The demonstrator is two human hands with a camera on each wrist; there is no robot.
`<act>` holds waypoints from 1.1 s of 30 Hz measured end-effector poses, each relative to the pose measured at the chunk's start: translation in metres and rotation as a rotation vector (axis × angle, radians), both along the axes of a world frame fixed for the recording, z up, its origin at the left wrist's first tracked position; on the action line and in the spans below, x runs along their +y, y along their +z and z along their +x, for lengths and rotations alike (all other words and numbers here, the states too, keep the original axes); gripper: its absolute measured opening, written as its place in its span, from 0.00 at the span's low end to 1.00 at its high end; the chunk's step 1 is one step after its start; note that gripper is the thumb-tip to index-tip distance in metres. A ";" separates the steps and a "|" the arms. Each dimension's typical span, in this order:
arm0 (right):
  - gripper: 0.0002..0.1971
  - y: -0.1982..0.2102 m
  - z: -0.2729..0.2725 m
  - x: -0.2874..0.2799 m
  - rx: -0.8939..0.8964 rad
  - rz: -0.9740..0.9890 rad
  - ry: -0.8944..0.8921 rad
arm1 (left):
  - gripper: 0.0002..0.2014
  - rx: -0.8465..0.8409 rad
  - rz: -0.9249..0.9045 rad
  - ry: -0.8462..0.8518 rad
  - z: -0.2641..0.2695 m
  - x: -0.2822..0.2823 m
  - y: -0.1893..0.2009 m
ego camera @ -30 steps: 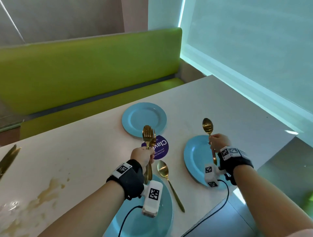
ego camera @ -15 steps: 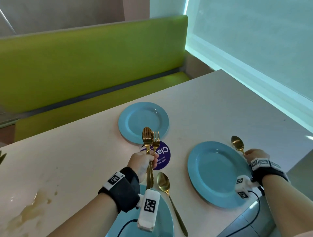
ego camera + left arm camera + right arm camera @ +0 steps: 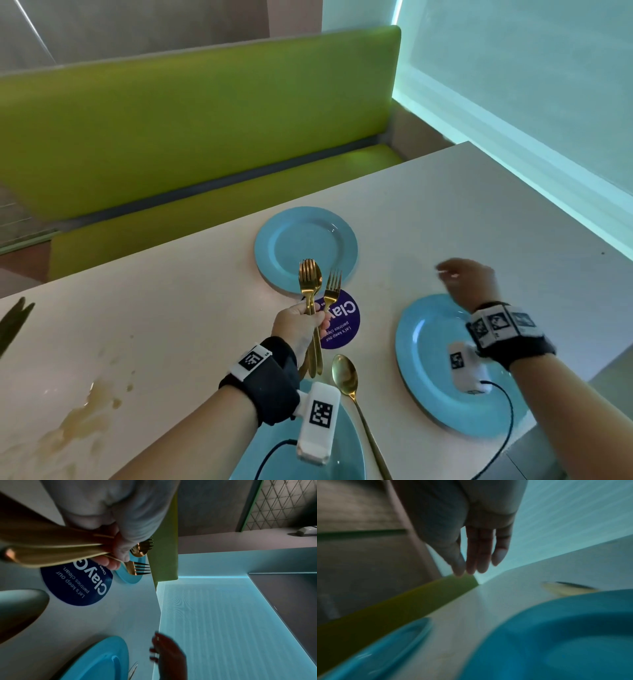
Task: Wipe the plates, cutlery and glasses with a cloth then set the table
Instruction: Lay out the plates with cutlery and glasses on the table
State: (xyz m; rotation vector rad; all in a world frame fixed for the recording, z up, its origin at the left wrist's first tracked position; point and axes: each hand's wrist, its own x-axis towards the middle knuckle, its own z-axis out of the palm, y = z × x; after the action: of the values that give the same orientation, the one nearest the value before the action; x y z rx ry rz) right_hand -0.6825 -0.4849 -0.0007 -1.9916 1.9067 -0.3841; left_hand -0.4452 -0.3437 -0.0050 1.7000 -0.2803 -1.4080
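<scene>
My left hand (image 3: 313,318) grips a bundle of gold cutlery (image 3: 311,281) upright by the handles, with fork tines and a spoon bowl on top; the left wrist view shows the fingers (image 3: 118,550) curled round the handles. My right hand (image 3: 452,274) hovers empty over the far rim of the right blue plate (image 3: 431,383), its fingers (image 3: 479,555) straight. A second blue plate (image 3: 306,250) lies further back and a third (image 3: 346,445) sits under my left wrist. One gold spoon (image 3: 344,373) lies beside the near plate. Another spoon (image 3: 568,588) lies beyond the right plate.
A round purple sticker (image 3: 342,320) is on the white table (image 3: 171,325) between the plates. Brown stains (image 3: 85,414) mark the table at the left. A green bench (image 3: 205,120) runs behind the table. The table's right edge is close to the right plate.
My right hand laid its gold spoon down to the right of the right plate, let go and moved up and left over the plate. The left hand kept its cutlery.
</scene>
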 end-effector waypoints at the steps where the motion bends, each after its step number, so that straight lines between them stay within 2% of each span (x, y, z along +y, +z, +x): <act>1: 0.08 0.006 0.025 0.007 -0.053 -0.023 0.115 | 0.07 -0.006 0.003 -0.002 0.000 0.000 0.001; 5: 0.06 0.022 0.112 0.047 -0.160 0.000 0.580 | 0.07 -0.004 0.019 0.045 0.004 0.002 0.004; 7: 0.08 0.020 0.137 0.060 -0.090 0.092 0.699 | 0.05 0.030 0.019 0.083 0.008 0.004 0.002; 9: 0.10 0.017 0.154 0.069 -0.028 0.154 0.734 | 0.03 0.069 -0.007 0.117 0.014 0.007 0.001; 13: 0.09 0.017 0.171 0.079 -0.076 0.204 0.670 | 0.02 0.037 -0.032 0.178 0.028 0.015 0.003; 18: 0.10 0.014 0.190 0.089 -0.203 0.350 0.535 | 0.07 0.003 -0.050 0.227 0.041 0.025 0.007; 26: 0.05 0.001 0.221 0.101 -0.641 0.722 0.223 | 0.05 -0.080 -0.029 0.259 0.063 0.035 0.005; 30: 0.04 0.002 0.232 0.104 -0.717 0.722 0.144 | 0.05 -0.117 -0.019 0.295 0.073 0.038 0.005; 33: 0.07 0.002 0.235 0.096 -0.795 0.711 0.077 | 0.03 -0.130 -0.013 0.371 0.080 0.039 0.003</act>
State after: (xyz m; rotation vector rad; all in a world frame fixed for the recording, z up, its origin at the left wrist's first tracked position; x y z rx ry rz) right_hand -0.4479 -0.3887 0.0015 -1.1772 1.2095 -0.3378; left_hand -0.3653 -0.3048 -0.0024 1.7306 -0.0394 -1.0237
